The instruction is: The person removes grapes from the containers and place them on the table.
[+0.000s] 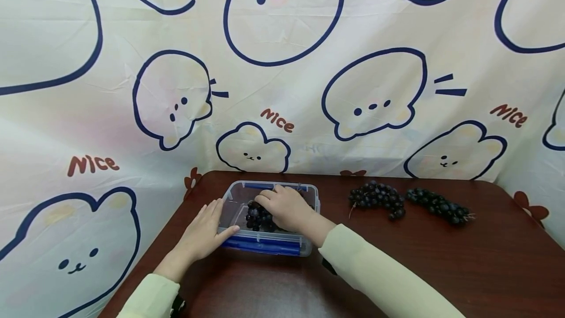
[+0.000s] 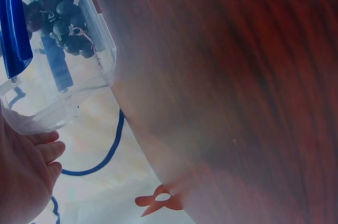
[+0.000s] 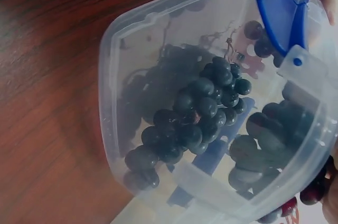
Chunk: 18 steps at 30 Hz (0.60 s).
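Observation:
A clear plastic box (image 1: 304, 247) with blue clips stands on the table, with dark grapes inside. My left hand (image 1: 200, 232) rests against its left side, fingers straight and thumb spread along the front corner. In the left wrist view the fingers (image 2: 50, 150) touch the box's outer wall. My right hand (image 1: 289, 207) is inside the box, its curled fingers on a bunch of dark grapes (image 1: 260, 217). Through the wall in the right wrist view, another bunch of grapes (image 3: 206, 108) lies in the box. The right fingertips are mostly hidden.
Two bunches of dark grapes, one nearer (image 1: 377, 198) and one farther right (image 1: 439, 205), lie on the brown table (image 1: 397, 259) to the right of the box. Behind the table hangs a printed cloth (image 1: 304, 151) close to its back edge.

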Each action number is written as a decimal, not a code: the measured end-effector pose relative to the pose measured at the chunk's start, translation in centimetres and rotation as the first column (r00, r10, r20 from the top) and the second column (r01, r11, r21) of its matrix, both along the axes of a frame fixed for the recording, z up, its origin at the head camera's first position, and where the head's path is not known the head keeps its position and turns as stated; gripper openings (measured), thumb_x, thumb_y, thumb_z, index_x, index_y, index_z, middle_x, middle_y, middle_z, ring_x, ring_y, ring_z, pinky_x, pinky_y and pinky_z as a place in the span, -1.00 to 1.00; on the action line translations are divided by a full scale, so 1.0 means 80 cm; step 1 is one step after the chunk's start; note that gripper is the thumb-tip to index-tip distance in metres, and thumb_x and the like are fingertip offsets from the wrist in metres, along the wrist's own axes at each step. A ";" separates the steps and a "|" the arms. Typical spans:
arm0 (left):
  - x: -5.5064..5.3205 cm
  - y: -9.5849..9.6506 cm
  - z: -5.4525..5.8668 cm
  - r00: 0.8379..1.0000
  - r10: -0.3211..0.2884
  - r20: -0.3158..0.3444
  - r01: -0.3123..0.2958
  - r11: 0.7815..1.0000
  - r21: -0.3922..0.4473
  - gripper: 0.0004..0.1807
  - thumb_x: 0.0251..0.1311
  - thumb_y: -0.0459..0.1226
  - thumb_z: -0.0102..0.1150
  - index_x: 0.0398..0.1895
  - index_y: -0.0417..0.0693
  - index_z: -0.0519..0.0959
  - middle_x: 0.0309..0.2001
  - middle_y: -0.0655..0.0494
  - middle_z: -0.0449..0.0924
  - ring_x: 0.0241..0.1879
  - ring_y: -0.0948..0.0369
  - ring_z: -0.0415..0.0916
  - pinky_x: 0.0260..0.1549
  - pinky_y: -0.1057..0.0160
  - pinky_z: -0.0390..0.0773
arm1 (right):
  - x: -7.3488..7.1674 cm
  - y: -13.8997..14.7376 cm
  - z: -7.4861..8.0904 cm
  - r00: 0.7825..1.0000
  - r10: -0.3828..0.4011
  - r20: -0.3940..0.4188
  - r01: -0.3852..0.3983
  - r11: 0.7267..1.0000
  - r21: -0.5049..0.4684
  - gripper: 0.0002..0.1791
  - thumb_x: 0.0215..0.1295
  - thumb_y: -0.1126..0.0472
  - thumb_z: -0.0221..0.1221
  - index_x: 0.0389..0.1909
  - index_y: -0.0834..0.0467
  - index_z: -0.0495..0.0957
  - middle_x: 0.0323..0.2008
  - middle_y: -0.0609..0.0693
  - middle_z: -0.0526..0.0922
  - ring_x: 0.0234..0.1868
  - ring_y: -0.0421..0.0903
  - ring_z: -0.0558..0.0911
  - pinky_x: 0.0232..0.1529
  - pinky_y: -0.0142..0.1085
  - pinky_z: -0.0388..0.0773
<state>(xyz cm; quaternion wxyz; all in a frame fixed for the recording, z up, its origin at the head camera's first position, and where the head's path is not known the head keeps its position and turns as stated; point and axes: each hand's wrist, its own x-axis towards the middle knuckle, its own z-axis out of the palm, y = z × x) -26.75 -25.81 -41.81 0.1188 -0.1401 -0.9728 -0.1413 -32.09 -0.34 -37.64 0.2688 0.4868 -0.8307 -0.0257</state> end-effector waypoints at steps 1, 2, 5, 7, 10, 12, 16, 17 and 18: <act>0.000 0.000 0.000 1.000 -0.001 -0.001 0.001 1.000 -0.001 0.01 0.24 0.23 0.06 0.43 -0.42 0.10 0.39 -0.38 0.13 0.39 -0.23 0.06 0.35 -0.19 -0.04 | 0.000 0.001 -0.001 1.000 0.005 -0.022 -0.005 1.000 -0.012 -0.58 0.22 0.28 0.27 0.13 0.06 0.54 0.01 -0.07 0.62 -0.20 -0.11 0.60 -0.17 -0.31 0.59; 0.000 0.001 0.000 1.000 0.000 0.001 0.000 1.000 -0.002 0.01 0.24 0.23 0.06 0.43 -0.42 0.10 0.40 -0.37 0.13 0.39 -0.22 0.06 0.36 -0.18 -0.05 | 0.000 0.002 -0.002 0.999 0.010 -0.042 -0.012 1.000 -0.028 -0.61 0.25 0.28 0.25 0.12 0.06 0.55 0.00 -0.07 0.62 -0.19 -0.10 0.60 -0.15 -0.30 0.59; 0.000 0.001 0.000 1.000 -0.004 -0.009 0.004 1.000 -0.007 0.00 0.25 0.21 0.07 0.42 -0.43 0.11 0.39 -0.38 0.14 0.39 -0.24 0.07 0.35 -0.19 -0.04 | -0.001 0.004 -0.004 0.996 0.019 -0.090 -0.026 0.996 -0.080 -0.68 0.33 0.27 0.21 0.09 0.05 0.57 -0.02 -0.06 0.63 -0.10 -0.06 0.60 -0.07 -0.24 0.58; 0.000 0.001 0.000 1.000 -0.003 -0.006 0.003 1.000 -0.006 0.00 0.25 0.21 0.07 0.43 -0.43 0.10 0.39 -0.38 0.13 0.39 -0.23 0.06 0.35 -0.19 -0.05 | -0.002 0.006 -0.005 0.993 0.024 -0.117 -0.036 0.994 -0.103 -0.71 0.36 0.25 0.19 0.08 0.06 0.57 -0.03 -0.06 0.63 -0.03 -0.05 0.59 -0.02 -0.22 0.57; -0.001 0.000 0.000 1.000 -0.002 -0.002 0.002 1.000 -0.010 0.01 0.25 0.23 0.05 0.43 -0.43 0.10 0.39 -0.38 0.13 0.39 -0.23 0.06 0.35 -0.19 -0.05 | -0.003 0.009 -0.006 0.988 0.032 -0.151 -0.051 0.992 -0.119 -0.72 0.37 0.25 0.17 0.07 0.07 0.57 -0.02 -0.05 0.62 0.03 -0.06 0.56 0.00 -0.23 0.56; 0.000 0.000 0.000 1.000 -0.001 0.005 0.001 1.000 -0.004 0.01 0.25 0.22 0.06 0.43 -0.42 0.09 0.40 -0.38 0.12 0.40 -0.22 0.05 0.36 -0.19 -0.06 | -0.005 0.011 -0.008 0.986 0.041 -0.162 -0.061 0.991 -0.123 -0.72 0.37 0.25 0.17 0.08 0.08 0.57 -0.02 -0.04 0.62 0.04 -0.06 0.55 0.01 -0.25 0.55; 0.000 0.000 0.000 1.000 0.003 0.006 -0.003 1.000 -0.002 0.00 0.24 0.20 0.09 0.43 -0.42 0.09 0.40 -0.38 0.12 0.40 -0.22 0.04 0.35 -0.20 -0.06 | -0.005 0.014 -0.007 0.983 0.051 -0.175 -0.074 0.989 -0.128 -0.69 0.36 0.28 0.18 0.10 0.10 0.56 0.01 -0.01 0.60 0.07 -0.04 0.54 0.00 -0.25 0.56; 0.000 0.000 0.000 1.000 0.003 0.004 -0.003 1.000 -0.001 -0.01 0.24 0.19 0.11 0.43 -0.42 0.10 0.40 -0.38 0.12 0.40 -0.23 0.05 0.35 -0.20 -0.06 | -0.005 0.015 -0.007 0.982 0.052 -0.180 -0.076 0.989 -0.128 -0.68 0.36 0.29 0.19 0.11 0.11 0.56 0.02 0.00 0.60 0.08 -0.03 0.53 -0.01 -0.25 0.56; 0.000 0.000 0.000 1.000 0.004 0.001 -0.004 1.000 -0.003 -0.01 0.24 0.18 0.11 0.43 -0.42 0.10 0.39 -0.38 0.12 0.39 -0.23 0.05 0.35 -0.20 -0.06 | -0.005 0.016 -0.006 0.981 0.053 -0.185 -0.078 0.989 -0.127 -0.67 0.35 0.29 0.19 0.12 0.11 0.55 0.03 0.00 0.59 0.09 -0.02 0.52 -0.01 -0.24 0.57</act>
